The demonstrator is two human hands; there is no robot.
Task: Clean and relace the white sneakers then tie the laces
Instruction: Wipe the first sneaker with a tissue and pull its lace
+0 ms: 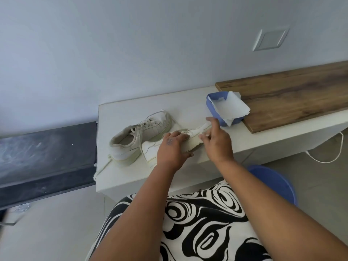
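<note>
I am pinning the near sneaker (169, 146) on its side on the white counter (131, 178) with my left hand (172, 147); my right hand (216, 140) is pinching its lace (204, 126). Risk: a hard pull drags the sneaker off the edge.

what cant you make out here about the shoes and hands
Head view only:
- near sneaker: middle and eyelets hidden under the left hand.
- right hand: its back hides what the fingers pinch near the toe.
- blue tray: paper covers its contents.
- far sneaker: dirt too blurred to judge.
</note>
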